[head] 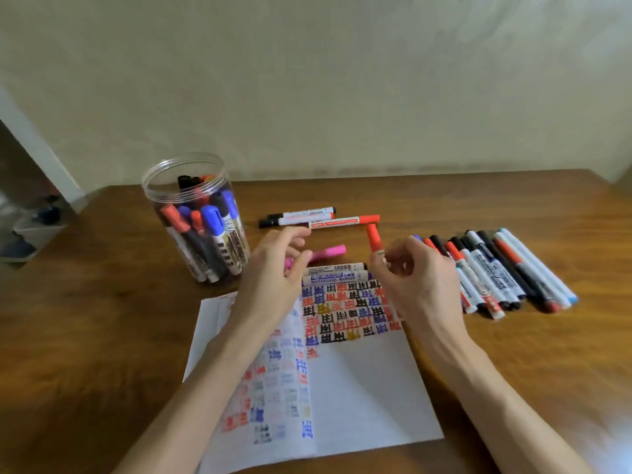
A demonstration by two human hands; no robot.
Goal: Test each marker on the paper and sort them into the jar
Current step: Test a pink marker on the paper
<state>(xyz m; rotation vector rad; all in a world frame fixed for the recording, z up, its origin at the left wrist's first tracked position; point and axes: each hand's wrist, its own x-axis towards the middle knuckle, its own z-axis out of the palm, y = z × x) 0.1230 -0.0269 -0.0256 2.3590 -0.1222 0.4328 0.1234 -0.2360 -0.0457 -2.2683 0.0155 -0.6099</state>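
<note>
My right hand (417, 278) pinches a red marker (373, 238) by its lower end, red cap pointing up, above the top edge of the paper (369, 388). My left hand (270, 271) hovers with thumb and fingers apart and loosely curled, over the left end of a pink marker (330, 251) that lies on the table. The paper carries rows of red, blue, black and yellow test marks. A clear plastic jar (152, 200) stands open at the left and holds several capped markers.
Several markers (496, 271) lie side by side on the wooden table to the right of my right hand. Three more markers (307, 217) lie behind my hands. Two whiteboard markers (335, 273) rest along the paper's top edge. A wall closes the far side.
</note>
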